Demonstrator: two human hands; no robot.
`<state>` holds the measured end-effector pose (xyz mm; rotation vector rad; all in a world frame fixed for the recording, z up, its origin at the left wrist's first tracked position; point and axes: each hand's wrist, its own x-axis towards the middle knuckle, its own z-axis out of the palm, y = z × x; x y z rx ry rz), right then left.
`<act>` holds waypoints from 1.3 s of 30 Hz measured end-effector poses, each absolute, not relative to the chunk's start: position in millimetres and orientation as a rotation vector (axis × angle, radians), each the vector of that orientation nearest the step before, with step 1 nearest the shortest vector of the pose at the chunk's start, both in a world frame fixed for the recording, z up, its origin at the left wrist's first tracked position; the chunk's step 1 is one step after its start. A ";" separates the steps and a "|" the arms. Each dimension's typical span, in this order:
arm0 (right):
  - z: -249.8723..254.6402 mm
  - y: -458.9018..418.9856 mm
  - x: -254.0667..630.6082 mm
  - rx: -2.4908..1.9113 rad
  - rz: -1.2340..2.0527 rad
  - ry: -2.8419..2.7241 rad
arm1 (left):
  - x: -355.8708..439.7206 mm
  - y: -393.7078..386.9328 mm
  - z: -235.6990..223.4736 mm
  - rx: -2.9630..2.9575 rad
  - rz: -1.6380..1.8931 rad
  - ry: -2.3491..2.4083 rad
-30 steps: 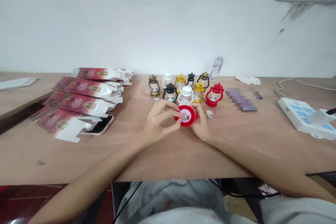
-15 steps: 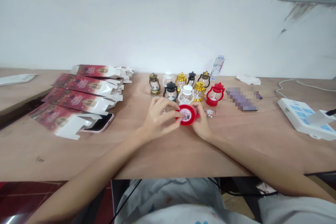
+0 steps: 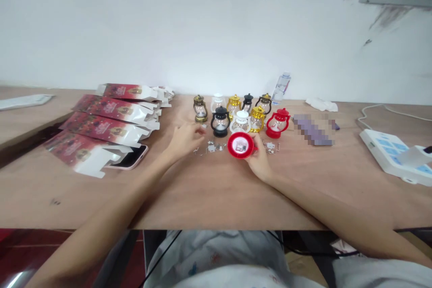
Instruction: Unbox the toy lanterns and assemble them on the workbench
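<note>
A red mini lantern [image 3: 230, 146] is tipped so that its round underside faces me, with small metal pieces visible in the pale centre. My right hand [image 3: 259, 158] grips it from the right side. To the left, my left hand [image 3: 185, 141] is away from the lantern, low over the table, its fingers bent together by a tiny pale bit; what they pinch, if anything, is too small to name. Small white and metal parts [image 3: 212, 146] lie between that hand and the lantern. More such parts [image 3: 271, 147] are right of my right hand.
Behind my hands stand several mini lanterns, among them a black one [image 3: 220, 122] and another red one [image 3: 278, 123]. Red printed boxes [image 3: 101, 124] overlap a phone [image 3: 135, 158] at left. A power strip [image 3: 393, 153], bottle [image 3: 281, 88] and tissue [image 3: 321, 104] are rightward.
My left hand has let go of the red lantern's underside and moved left, down to the table. The lantern stays in my right hand, its underside now fully uncovered.
</note>
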<state>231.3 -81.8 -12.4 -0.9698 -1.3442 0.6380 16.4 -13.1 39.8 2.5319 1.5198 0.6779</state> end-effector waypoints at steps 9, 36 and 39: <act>-11.8 -81.6 230.8 -0.988 0.653 -1.342 | 15.6 -2.0 12.8 2.643 0.499 1.420; -15.2 -79.0 231.5 -0.970 0.717 -1.353 | 43.6 -65.7 43.0 2.674 1.663 0.710; -15.5 -79.2 231.5 -0.970 0.714 -1.378 | 48.4 -72.1 43.5 2.769 1.571 0.665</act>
